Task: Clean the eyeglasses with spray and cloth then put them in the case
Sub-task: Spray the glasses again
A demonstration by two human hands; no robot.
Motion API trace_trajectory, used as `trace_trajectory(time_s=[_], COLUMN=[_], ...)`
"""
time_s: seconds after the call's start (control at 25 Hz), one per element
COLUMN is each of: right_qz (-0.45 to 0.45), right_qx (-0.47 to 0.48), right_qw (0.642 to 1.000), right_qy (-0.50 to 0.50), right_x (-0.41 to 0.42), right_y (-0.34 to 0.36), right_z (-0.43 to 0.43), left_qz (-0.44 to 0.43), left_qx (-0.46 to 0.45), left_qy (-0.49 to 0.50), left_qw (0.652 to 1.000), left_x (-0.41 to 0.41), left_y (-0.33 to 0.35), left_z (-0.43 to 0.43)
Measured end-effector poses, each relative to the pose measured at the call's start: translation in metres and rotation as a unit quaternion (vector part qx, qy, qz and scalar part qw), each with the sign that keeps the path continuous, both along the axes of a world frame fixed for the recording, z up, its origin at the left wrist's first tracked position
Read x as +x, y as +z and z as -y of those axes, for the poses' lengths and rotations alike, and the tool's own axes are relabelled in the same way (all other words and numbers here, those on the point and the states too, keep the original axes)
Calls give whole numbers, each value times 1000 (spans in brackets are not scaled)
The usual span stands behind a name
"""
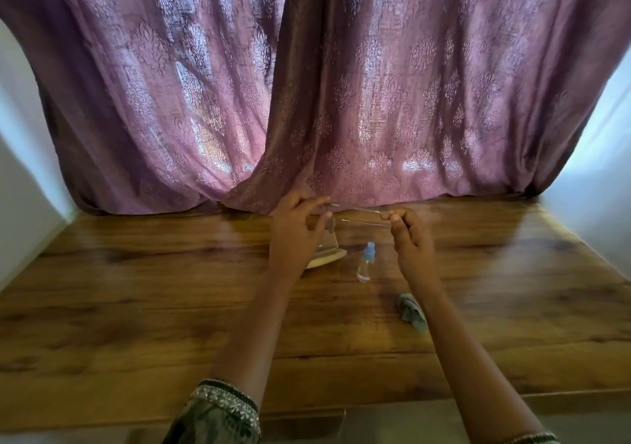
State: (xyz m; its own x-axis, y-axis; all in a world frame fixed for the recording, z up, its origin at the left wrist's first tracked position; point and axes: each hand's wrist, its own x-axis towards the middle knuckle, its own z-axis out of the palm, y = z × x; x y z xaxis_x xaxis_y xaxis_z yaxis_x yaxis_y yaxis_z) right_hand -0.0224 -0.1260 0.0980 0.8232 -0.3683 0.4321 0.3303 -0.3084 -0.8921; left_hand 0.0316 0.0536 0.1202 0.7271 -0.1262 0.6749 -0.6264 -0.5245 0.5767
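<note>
Eyeglasses [358,213]: thin and clear, held above the wooden table [136,307], one end pinched by the left hand [295,230], the other by the right hand [411,238]. Case [326,255]: open, partly hidden beneath the left hand. Spray bottle [366,262]: upright beside the case, with the crumpled cloth [411,310] nearer, against the right forearm.

both hands [297,228] pinch eyeglasses [358,214] above table [136,307]; bottle [365,262] below

Dim, backlit, soft view.
Daylight glows through the curtain [375,85] at 12 o'clock, sheening the desk [136,307]; edges bow at 3 and 9 o'clock; centre slightly blurred.
</note>
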Motion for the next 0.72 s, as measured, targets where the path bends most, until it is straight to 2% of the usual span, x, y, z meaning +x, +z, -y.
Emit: trace_trajectory(time_s=[0.36,0.44,0.56,0.64,0.72], right_qz=[9,33,64,31,-34], right_qx=[-15,17,58,67,72], right_qw=[1000,999,987,981,979], right_qy=[1,-33,-135,-182,-188], right_x=[-2,-4,-4,0,6], right_y=[3,4,-8,-27,-51], right_z=[-7,-8,-3,3,9], left_qz=[-30,-42,-64,-73,-83], left_qx=[-15,-24,-34,-53,-76], left_qy=[50,56,84,95,103], left_qw=[998,997,994,991,988], left_x=[2,6,14,18,22], left_y=[-1,-2,-7,-11,-16], left_z=[6,5,2,-1,-2])
